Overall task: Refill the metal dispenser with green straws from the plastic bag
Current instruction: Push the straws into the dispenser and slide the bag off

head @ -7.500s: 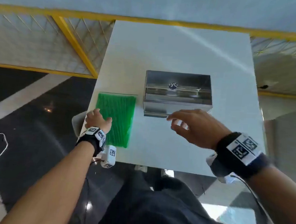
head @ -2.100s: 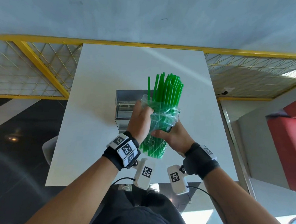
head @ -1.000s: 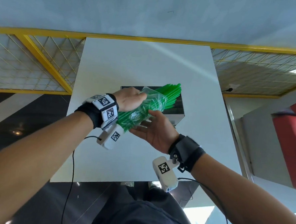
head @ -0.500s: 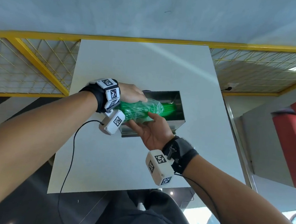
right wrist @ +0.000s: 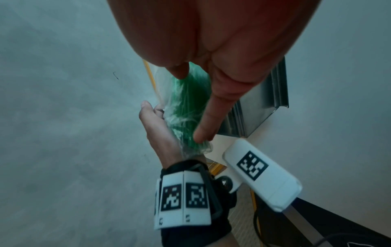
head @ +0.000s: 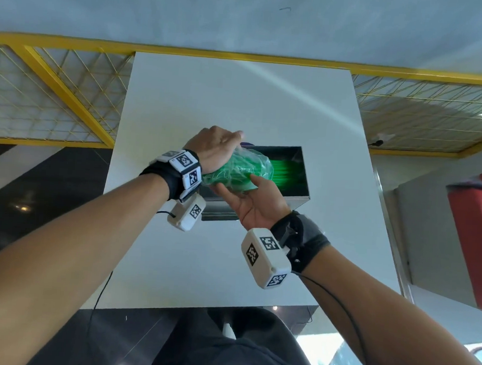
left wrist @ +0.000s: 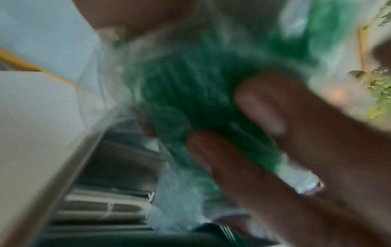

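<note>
The bag (head: pixel 236 169) is clamped from above by the left hand (head: pixel 216 149) and cupped from below by the palm-up right hand (head: pixel 251 204), over the box (head: pixel 301 174).

the left wrist view is blurred, and the bag (head: pixel 236 168) hides much of the metal box (head: pixel 218 210).
</note>
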`<state>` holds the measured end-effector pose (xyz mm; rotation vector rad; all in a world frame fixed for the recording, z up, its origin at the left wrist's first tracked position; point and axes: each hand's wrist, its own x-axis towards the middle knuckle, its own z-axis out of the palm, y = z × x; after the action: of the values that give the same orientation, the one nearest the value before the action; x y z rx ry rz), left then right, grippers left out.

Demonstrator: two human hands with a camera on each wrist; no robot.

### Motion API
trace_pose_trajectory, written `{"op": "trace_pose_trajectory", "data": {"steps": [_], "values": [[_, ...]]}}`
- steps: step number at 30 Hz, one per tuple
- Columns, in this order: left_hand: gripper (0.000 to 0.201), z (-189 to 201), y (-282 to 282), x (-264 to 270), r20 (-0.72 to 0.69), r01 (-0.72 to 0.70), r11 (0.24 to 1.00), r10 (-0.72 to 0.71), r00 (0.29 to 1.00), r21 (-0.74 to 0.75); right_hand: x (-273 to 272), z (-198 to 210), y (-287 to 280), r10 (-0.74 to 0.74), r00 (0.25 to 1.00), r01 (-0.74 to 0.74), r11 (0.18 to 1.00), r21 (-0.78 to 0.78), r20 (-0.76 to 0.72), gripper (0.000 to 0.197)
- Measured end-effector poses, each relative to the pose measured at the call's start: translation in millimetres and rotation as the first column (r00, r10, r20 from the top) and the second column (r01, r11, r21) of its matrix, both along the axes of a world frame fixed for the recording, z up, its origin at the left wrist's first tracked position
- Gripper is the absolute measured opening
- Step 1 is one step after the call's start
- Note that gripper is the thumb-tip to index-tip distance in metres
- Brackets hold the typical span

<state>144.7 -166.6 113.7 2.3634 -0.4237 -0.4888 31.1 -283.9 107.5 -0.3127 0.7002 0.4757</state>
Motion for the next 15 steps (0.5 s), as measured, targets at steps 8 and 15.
{"op": "trace_pose_trajectory", "data": {"steps": [8, 15], "values": [[0.054, -7, 24, -9, 0.073, 0.039, 0.995, -0.032, 0.997, -0.094, 6, -4, 14, -0.060, 0.998, 0.055, 0.991, -0.122, -0.035, 0.050], [0.057, -18, 19, -27, 0.052, 0.056, 0.992, -0.050, 0.997, -0.115, -2, 3, 23, 0.019, 0.999, -0.023, 0.988, -0.154, -0.027, 0.056]]}}
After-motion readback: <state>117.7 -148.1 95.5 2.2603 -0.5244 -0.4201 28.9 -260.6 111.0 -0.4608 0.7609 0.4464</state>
